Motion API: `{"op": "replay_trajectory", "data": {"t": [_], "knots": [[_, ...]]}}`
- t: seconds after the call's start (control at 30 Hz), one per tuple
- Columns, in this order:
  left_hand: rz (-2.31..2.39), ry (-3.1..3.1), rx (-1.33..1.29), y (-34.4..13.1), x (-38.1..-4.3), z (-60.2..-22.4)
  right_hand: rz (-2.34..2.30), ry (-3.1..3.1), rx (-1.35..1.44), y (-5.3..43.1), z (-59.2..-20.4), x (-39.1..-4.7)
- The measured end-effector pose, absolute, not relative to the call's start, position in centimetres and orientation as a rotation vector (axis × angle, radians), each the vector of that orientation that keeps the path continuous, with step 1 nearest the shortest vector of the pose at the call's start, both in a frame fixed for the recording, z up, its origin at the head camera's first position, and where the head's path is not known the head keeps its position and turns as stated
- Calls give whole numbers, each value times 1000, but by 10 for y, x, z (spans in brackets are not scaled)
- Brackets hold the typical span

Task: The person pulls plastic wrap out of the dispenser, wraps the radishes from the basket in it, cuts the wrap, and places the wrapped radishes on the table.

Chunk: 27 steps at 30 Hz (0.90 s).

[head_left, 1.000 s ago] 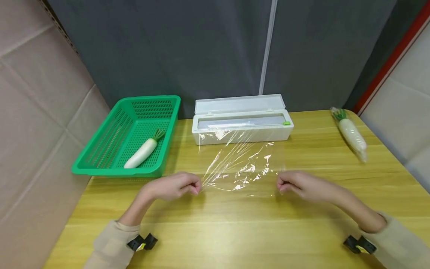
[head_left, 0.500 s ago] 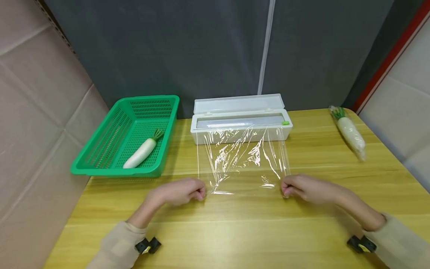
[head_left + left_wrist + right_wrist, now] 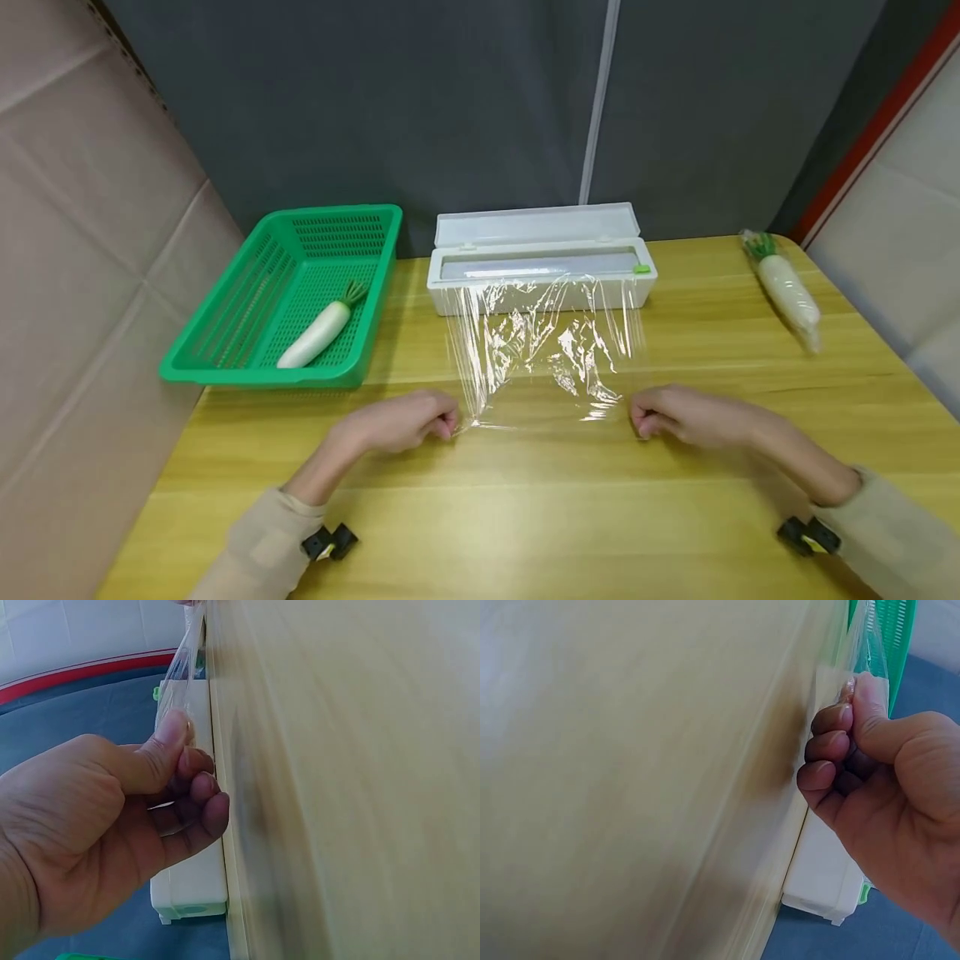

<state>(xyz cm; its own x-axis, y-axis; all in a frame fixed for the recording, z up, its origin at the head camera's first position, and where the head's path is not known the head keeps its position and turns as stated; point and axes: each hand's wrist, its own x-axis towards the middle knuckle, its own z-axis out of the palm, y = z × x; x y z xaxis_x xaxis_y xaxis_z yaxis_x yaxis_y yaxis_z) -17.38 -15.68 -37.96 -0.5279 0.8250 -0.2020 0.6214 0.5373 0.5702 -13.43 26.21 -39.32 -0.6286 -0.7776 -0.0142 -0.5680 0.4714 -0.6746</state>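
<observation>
A sheet of clear plastic wrap (image 3: 540, 358) stretches from a white wrap dispenser box (image 3: 540, 296) toward the person. My left hand (image 3: 408, 421) pinches its near left corner between thumb and forefinger, as the left wrist view shows with the same hand (image 3: 112, 802). At the near right corner my right hand (image 3: 697, 417) pinches the film; in the right wrist view that hand (image 3: 885, 757) has its thumb pressed to the forefinger. The box's lid (image 3: 536, 225) stands raised, and a green slider (image 3: 641, 269) sits at its right end.
A green plastic basket (image 3: 258, 382) at the left holds one white radish (image 3: 318, 333). Another radish (image 3: 787, 292), wrapped in film, lies at the far right of the wooden table (image 3: 525, 517). A dark grey partition (image 3: 375, 108) rises behind.
Both hands have shifted slightly to the right while holding the film. The film went from slanted creases to a flatter spread between them. Box, basket and radishes stay in place.
</observation>
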Motion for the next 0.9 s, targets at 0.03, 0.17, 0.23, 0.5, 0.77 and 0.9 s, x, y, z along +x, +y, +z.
{"op": "replay_trajectory", "data": {"t": [0.03,0.17,0.23,0.5,0.77,0.9], "knots": [[601,2332,1190,-157,-174,-379,-924,2402,-1141,263,-393,-135],[582,2347,1224,-161,-175,-379,-917,2400,-1137,267,-393,-135],[578,2346,1228,-163,-175,-380,-920,2400,-1147,270,-394,-136],[543,2360,1209,-162,-170,-379,-915,2416,-1168,274,-396,-135],[451,2405,1240,-159,-168,-379,-940,2443,-1207,275,-397,-132],[483,2404,1223,-159,-169,-382,-946,2449,-1117,274,-395,-130]]}}
